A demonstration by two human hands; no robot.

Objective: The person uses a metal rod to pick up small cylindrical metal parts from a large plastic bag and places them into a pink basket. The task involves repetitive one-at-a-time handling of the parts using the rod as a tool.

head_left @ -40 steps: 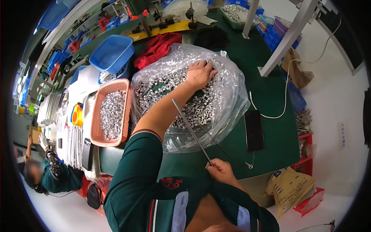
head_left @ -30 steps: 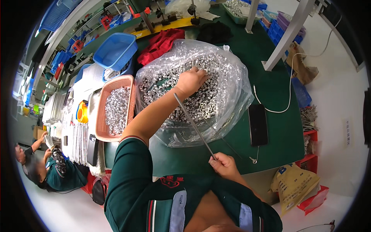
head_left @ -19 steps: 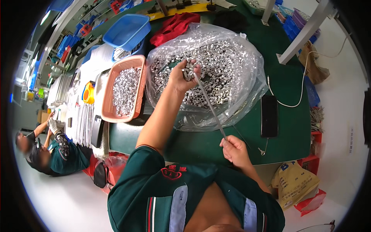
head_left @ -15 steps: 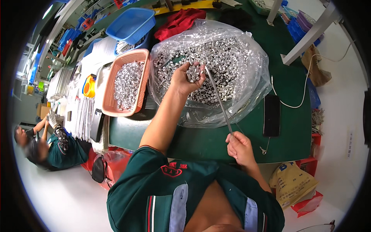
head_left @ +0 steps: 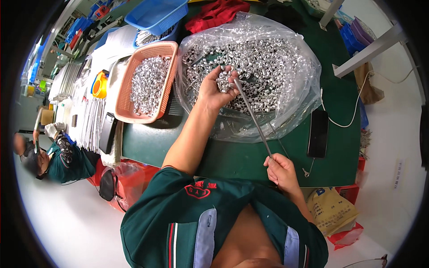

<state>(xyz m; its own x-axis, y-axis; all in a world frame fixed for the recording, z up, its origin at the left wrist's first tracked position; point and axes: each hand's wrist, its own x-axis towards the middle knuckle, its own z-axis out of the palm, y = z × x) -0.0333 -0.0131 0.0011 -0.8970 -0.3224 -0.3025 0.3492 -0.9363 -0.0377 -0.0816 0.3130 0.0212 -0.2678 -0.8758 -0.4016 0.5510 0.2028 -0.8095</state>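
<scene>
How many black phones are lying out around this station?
2 by the look of them: a right-side phone on the green table, beyond the right hand, and a left-side phone beside the pale rods. Others may be hidden.

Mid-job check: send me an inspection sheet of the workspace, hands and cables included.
Surface: green tabletop under the bag.
Job's things: small metal pieces loose in a clear plastic bag; more in a pink basket.
Clutter: red cloth behind the bag; black phone to its right.
Left hand: cupped, holding several pieces.
Right hand: grips the lower end of a thin grey rod; whether the rod's tip touches the left hand is unclear.
Cables: white cable, plug end apart from the phone.
Surroundings: co-worker at far left; metal frame leg at right.
</scene>
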